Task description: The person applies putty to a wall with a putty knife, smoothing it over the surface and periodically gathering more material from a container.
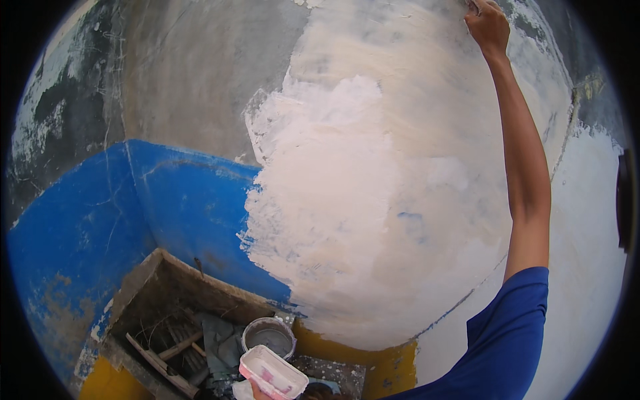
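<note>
My right arm, in a blue sleeve, reaches up along the wall to the upper right. My right hand (489, 28) is closed near the top edge of the view, close to the plastered wall (333, 167); what it grips is cut off there. Low in the view, my left hand (256, 389) holds a rectangular pink and white plastic tub (273, 373) by its near side. White paste smears the tub's inside. Only a few fingers of that hand show. White filler covers the middle of the wall in a rough-edged patch.
Beneath the tub stands a round bucket (269, 337) with grey contents. To its left, a concrete trough (200, 277) holds wood scraps and a grey cloth. Blue paint (193, 200) covers the lower left wall, with bare grey plaster above. A yellow band (387, 367) runs along the wall's foot.
</note>
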`<state>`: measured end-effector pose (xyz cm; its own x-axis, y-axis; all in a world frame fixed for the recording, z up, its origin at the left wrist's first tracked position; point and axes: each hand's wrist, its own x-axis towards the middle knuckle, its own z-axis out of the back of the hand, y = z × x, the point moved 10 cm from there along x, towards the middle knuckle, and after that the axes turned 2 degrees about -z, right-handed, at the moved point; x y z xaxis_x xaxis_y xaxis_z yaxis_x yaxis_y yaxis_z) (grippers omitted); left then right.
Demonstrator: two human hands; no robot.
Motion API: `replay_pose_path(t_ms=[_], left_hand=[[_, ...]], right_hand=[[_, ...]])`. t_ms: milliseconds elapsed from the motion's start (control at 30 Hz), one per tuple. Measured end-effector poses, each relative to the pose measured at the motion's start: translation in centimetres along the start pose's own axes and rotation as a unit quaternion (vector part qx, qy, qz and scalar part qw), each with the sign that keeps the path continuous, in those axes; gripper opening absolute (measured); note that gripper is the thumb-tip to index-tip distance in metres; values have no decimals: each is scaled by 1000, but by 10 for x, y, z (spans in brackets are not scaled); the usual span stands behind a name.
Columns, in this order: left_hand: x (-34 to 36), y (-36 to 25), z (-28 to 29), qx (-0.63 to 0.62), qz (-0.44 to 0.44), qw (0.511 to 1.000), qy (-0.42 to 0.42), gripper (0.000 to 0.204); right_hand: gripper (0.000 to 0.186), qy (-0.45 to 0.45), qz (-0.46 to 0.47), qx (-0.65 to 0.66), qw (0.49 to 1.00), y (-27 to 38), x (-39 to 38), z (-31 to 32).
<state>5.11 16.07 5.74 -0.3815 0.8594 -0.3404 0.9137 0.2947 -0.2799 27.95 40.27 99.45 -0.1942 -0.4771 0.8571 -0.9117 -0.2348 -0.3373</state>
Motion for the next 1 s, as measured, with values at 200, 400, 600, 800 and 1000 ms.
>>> replay_pose_path(t_ms=[200,400,600,800,1000], left_hand=[[2,12,5,-12,14,1000,-12,64],[5,19,19,-16,35,999,-14,66],[4,15,3,-3,23,1000,-14,66],[-2,11,-5,7,10,1000,-19,66],[-3,12,-12,21,9,1000,-14,66]], right_hand=[[35,90,207,120,967,115,-82,-8],[36,97,194,224,950,136,-83,14],[26,21,179,73,981,97,-61,-5],[32,31,140,148,978,58,-68,5],[16,43,-21,26,999,-9,-4,3]])
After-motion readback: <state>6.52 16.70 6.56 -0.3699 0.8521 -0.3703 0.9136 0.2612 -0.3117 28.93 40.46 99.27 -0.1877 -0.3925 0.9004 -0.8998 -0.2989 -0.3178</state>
